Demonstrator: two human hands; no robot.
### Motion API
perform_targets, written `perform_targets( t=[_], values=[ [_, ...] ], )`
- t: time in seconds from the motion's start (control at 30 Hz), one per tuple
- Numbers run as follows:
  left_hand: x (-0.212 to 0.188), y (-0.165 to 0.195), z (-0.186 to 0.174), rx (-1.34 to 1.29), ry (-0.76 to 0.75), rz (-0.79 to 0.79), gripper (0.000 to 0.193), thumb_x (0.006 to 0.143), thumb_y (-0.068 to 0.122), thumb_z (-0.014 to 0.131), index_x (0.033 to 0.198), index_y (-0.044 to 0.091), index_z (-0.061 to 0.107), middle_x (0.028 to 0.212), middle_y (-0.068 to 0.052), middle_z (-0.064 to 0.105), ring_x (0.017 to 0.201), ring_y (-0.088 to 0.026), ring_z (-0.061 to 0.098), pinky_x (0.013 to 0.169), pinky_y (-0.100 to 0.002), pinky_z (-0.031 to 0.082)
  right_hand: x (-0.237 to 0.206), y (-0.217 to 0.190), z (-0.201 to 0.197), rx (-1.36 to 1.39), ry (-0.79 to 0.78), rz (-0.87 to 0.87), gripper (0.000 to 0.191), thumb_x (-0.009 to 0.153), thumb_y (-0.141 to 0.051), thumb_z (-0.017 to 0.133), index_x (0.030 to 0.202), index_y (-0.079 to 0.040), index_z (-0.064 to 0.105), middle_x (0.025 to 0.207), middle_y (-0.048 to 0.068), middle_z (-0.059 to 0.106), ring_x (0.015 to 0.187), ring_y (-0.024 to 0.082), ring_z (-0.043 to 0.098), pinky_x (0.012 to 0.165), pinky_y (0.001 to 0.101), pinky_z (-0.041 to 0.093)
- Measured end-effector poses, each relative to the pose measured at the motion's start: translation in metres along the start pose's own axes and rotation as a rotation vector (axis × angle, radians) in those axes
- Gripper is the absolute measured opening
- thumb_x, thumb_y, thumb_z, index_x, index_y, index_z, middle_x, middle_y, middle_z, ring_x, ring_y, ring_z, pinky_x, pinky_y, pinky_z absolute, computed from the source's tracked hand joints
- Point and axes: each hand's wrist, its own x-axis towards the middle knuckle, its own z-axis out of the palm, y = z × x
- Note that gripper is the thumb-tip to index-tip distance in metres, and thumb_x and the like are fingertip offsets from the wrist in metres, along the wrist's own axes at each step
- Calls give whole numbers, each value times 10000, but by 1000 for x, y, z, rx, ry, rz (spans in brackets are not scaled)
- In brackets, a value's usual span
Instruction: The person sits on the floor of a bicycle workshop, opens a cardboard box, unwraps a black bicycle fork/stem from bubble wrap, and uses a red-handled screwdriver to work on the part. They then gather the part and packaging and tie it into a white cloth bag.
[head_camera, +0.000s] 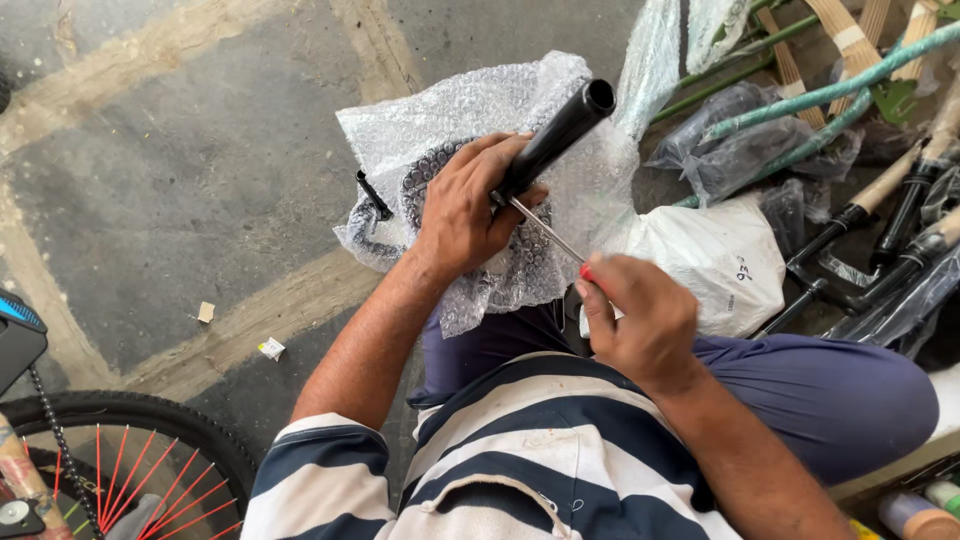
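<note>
My left hand (465, 205) is wrapped around a black tube (560, 130) that sticks up and to the right out of a bundle of bubble wrap (470, 110). My right hand (640, 320) grips a screwdriver (548, 230) by its red handle; the thin metal shaft runs up-left, and its tip meets the tube just beside my left fingers. The bubble-wrapped part rests over my knee, and dark metal shows through the wrap below my left hand.
A white plastic bag (720, 260) lies to the right. Green tubes and wrapped black bicycle parts (800, 110) are piled at the upper right. A bicycle wheel with red spokes (130, 460) is at the lower left. Grey concrete floor (180, 170) lies to the left.
</note>
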Motion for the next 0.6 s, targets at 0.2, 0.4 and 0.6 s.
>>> perform_targets(
  t=[0.2, 0.4, 0.6],
  values=[
    [1, 0, 1, 12, 5, -32, 485, 960, 285, 796, 1325, 27, 606, 1263, -156, 697, 1231, -349, 664, 1000, -438, 565, 10, -4, -1, 979, -169, 605, 361, 946, -174, 790, 1241, -11, 660, 929, 146, 699, 693, 116, 607, 622, 258, 477],
    [-1, 2, 2, 7, -12, -22, 466, 968, 281, 786, 1319, 31, 609, 1261, -156, 706, 1230, -350, 669, 1023, -444, 556, 5, -13, -2, -94, 56, -189, 297, 965, -118, 709, 1237, -23, 636, 938, 130, 692, 776, 214, 666, 687, 324, 528],
    [0, 3, 0, 20, 15, -36, 486, 949, 295, 799, 1305, 18, 619, 1240, -165, 702, 1212, -367, 669, 1004, -446, 554, 13, -7, -1, 1187, -186, 845, 281, 941, -61, 725, 1212, 6, 697, 838, 126, 666, 599, 117, 510, 532, 256, 415]
  ],
)
